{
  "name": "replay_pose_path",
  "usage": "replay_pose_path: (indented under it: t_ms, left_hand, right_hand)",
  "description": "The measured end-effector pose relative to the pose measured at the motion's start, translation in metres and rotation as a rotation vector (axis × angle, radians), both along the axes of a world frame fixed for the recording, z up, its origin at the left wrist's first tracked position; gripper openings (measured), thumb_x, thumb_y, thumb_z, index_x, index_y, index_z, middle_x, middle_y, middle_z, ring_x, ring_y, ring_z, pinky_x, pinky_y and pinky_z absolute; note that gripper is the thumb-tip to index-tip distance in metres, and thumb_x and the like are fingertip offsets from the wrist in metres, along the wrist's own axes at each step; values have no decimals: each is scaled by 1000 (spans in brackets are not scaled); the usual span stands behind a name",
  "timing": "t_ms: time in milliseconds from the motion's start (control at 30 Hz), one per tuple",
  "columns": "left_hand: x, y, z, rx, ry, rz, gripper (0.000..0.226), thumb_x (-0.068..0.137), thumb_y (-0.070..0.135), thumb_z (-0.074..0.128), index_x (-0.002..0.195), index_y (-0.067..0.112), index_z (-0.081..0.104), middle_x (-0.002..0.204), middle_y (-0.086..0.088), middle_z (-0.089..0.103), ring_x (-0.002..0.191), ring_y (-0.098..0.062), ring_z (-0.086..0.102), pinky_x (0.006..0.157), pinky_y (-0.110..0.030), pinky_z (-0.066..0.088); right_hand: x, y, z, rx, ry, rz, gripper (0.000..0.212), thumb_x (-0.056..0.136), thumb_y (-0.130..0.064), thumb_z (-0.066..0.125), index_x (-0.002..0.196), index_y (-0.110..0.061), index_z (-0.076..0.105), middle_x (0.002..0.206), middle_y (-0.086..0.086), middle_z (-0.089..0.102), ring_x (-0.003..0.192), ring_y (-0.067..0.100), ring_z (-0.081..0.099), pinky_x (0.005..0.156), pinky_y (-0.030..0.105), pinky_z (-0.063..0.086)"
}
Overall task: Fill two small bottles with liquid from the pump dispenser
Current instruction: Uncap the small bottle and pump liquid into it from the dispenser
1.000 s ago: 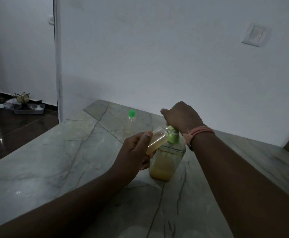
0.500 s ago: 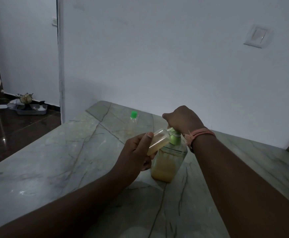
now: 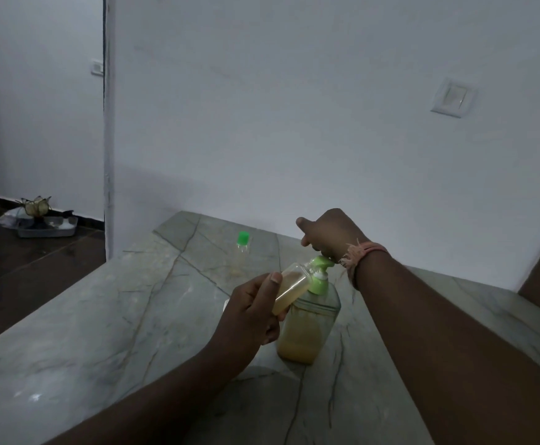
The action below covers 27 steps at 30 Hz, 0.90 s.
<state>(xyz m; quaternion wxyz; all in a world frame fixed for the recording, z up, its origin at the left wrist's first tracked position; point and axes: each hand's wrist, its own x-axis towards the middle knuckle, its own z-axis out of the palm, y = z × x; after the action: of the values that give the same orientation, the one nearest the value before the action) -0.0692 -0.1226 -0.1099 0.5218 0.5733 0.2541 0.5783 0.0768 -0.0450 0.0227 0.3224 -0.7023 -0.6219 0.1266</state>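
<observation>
A clear pump dispenser [image 3: 307, 329], partly full of yellow-orange liquid, stands on the marble table [image 3: 101, 332]. My left hand [image 3: 249, 316] grips a small uncapped bottle [image 3: 291, 289], tilted with its mouth at the green pump's nozzle; it holds yellow liquid. My right hand [image 3: 329, 234] is above the raised green pump head [image 3: 321, 263], its bent fingers touching the head's top. A second small bottle with a green cap [image 3: 242, 242] stands farther back on the table, away from both hands.
A white wall with a switch plate [image 3: 453, 97] runs close behind the table. Left of the table edge the dark floor drops away, with a tray of clutter [image 3: 47, 226] by the far wall. A small white thing [image 3: 226, 305] peeks out behind my left hand.
The pump head has come up and my right hand has risen with it. My left hand still holds the small bottle at the nozzle. The view has shifted slightly.
</observation>
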Motion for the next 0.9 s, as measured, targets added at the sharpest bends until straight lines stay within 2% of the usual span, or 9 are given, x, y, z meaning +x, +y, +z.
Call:
replay_pose_path:
  t_ms: [133, 200, 367, 500, 633, 767, 900]
  left_hand:
    - [0, 1, -2, 16, 16, 11, 45, 92, 46, 47, 108, 8, 66, 65, -7, 54, 46, -8, 43, 42, -24, 35]
    - [0, 3, -2, 21, 28, 22, 46, 92, 47, 47, 110, 9, 66, 66, -7, 54, 47, -9, 43, 42, -24, 35]
    - [0, 6, -4, 37, 46, 37, 45, 94, 47, 47, 112, 11, 67, 64, -4, 55, 46, -9, 43, 42, -25, 35]
    - [1, 6, -4, 51, 61, 56, 40, 100, 41, 45, 111, 10, 68, 66, -6, 54, 46, -8, 44, 42, -24, 35]
    - [1, 6, -6, 38, 72, 69, 33, 105, 29, 42, 110, 9, 68, 67, -7, 54, 47, -7, 44, 43, -25, 34]
    - [-1, 5, -6, 27, 85, 76, 33, 104, 31, 43, 111, 9, 67, 67, -6, 55, 47, -6, 46, 43, -24, 36]
    - [0, 0, -3, 24, 53, 56, 45, 95, 44, 46, 108, 6, 68, 63, -4, 53, 46, -9, 43, 42, -25, 34]
  right_hand:
    - [-3, 6, -12, -25, 7, -5, 46, 94, -42, 54, 90, -2, 75, 67, 2, 66, 59, 19, 56, 61, 28, 44]
    - [-3, 12, -18, -35, 13, -23, 48, 93, -46, 53, 92, -3, 74, 81, 8, 71, 70, 25, 61, 69, 30, 48]
    - [-1, 22, -23, -69, 8, -39, 50, 95, -48, 50, 102, -4, 73, 104, 13, 72, 97, 32, 66, 79, 31, 46]
    - [0, 26, -24, -129, -43, -38, 46, 99, -42, 47, 108, -3, 71, 111, 13, 71, 96, 28, 63, 79, 30, 44]
    - [-2, 28, -30, -196, -152, -16, 37, 99, -29, 43, 116, -6, 65, 116, 12, 70, 107, 30, 63, 80, 30, 44]
    - [-5, 23, -28, -221, -235, 4, 37, 101, -27, 42, 121, -5, 64, 122, 14, 65, 112, 31, 60, 84, 31, 44]
    - [-9, 11, -17, -212, -228, 36, 52, 105, -34, 31, 114, 1, 69, 120, 14, 68, 108, 29, 61, 92, 32, 45]
